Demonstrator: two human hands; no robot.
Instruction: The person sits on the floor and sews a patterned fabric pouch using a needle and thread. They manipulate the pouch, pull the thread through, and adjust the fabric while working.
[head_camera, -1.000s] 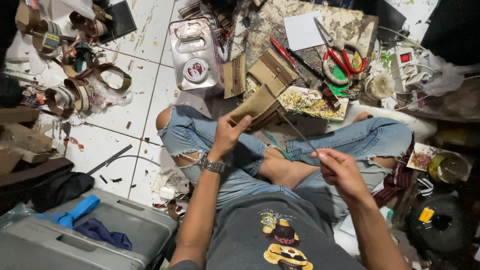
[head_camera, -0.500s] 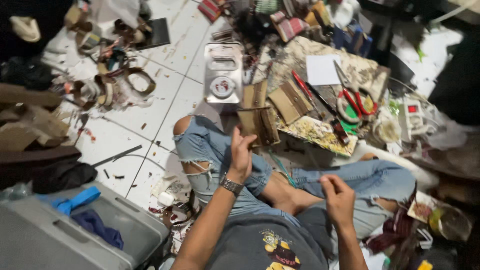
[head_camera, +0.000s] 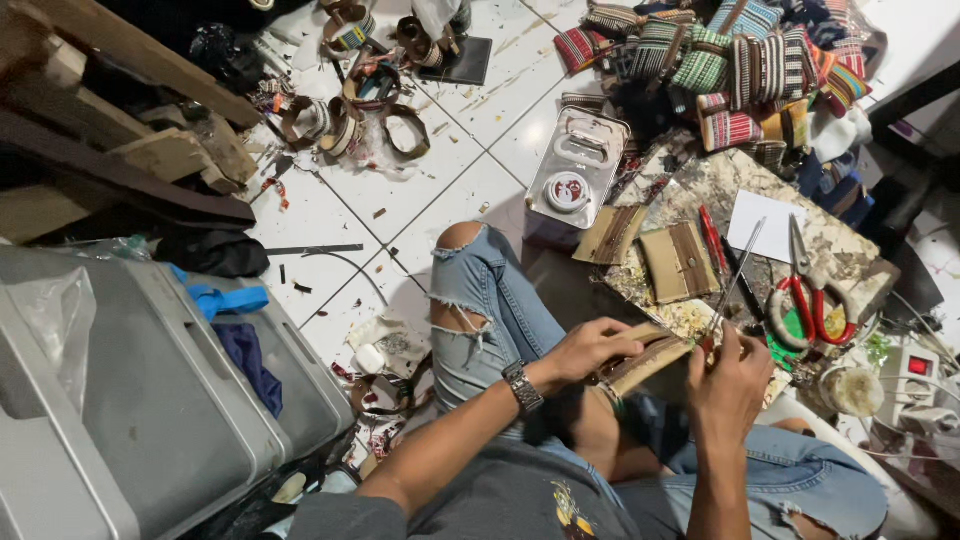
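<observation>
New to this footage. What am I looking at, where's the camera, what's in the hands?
There is no machine: a person sits on a tiled floor, filmed by a camera on their own head that looks down. The left hand holds a flat tan woven piece. The right hand pinches a thin metal rod against it. In front lie a work board with red-handled scissors, a white paper, similar tan pieces and striped pouches. A grey bin stands beside the person.

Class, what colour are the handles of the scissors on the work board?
Red, clearest in the head view: scissors.
</observation>
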